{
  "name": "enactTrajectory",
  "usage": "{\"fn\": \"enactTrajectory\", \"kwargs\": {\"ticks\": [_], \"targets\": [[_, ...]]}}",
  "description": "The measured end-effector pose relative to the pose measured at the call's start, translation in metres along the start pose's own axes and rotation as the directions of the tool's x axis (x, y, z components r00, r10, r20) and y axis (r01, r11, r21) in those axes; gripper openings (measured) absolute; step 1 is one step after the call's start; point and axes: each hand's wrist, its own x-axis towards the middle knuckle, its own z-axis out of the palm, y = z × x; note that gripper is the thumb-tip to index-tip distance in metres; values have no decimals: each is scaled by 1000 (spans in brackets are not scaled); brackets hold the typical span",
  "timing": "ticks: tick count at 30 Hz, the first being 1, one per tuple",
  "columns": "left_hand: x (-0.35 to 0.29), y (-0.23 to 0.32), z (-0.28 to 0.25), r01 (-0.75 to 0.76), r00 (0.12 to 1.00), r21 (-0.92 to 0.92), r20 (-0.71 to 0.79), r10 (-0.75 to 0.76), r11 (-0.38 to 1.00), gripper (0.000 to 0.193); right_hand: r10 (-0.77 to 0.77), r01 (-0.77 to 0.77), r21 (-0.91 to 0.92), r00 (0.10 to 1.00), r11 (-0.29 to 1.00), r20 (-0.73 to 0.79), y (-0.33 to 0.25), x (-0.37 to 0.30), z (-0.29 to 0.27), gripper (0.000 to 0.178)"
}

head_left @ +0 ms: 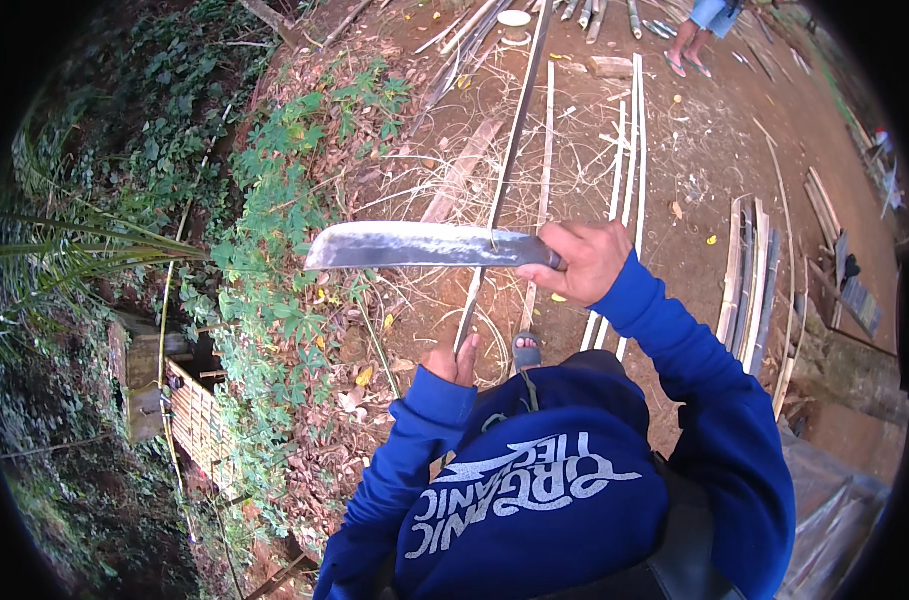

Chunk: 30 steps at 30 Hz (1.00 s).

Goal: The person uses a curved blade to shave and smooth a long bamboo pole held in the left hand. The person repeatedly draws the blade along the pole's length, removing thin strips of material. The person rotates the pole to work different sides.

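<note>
My right hand [587, 262] is closed around the handle of a machete [405, 246], its broad blade pointing left and lying across a long bamboo strip [518, 125]. The blade edge seems to meet the strip, which runs on above and below it. Lower down, close to my body, my left hand [457, 362] grips the strip's near end; my blue sleeve and the hand's own back hide some of its fingers. From there the strip slants away toward the top of the view.
Thin curled shavings [455, 190] litter the brown soil. Several pale bamboo strips [630, 160] lie ahead, with more split pieces [748, 280] at right. Green plants [285, 220] and a bamboo structure [203, 415] stand left. Another person's legs [690, 45] show at the far right.
</note>
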Motion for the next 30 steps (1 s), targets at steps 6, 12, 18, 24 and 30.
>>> {"fn": "enactTrajectory", "kwargs": {"ticks": [6,12,18,24,30], "targets": [[-10,2,6,-58,998,-51,-23,57,997,21,-10,7,-141,1000,990,-21,14,7,-8,48],[-10,-7,3,12,999,-17,51,-12,1000,24,-155,171,-198,983,965,96,13,7,-23,46],[-26,-19,7,98,994,-85,56,-93,992,22,95,-97,-171,995,980,-24,70,20,-42,38],[-37,-36,17,49,999,-104,-7,-50,993,23,-10,44,-262,991,964,132,61,21,-40,46],[-33,-52,24,105,994,22,9,-106,994,24,52,-19,-299,993,954,105,56,49,-58,51]]}}
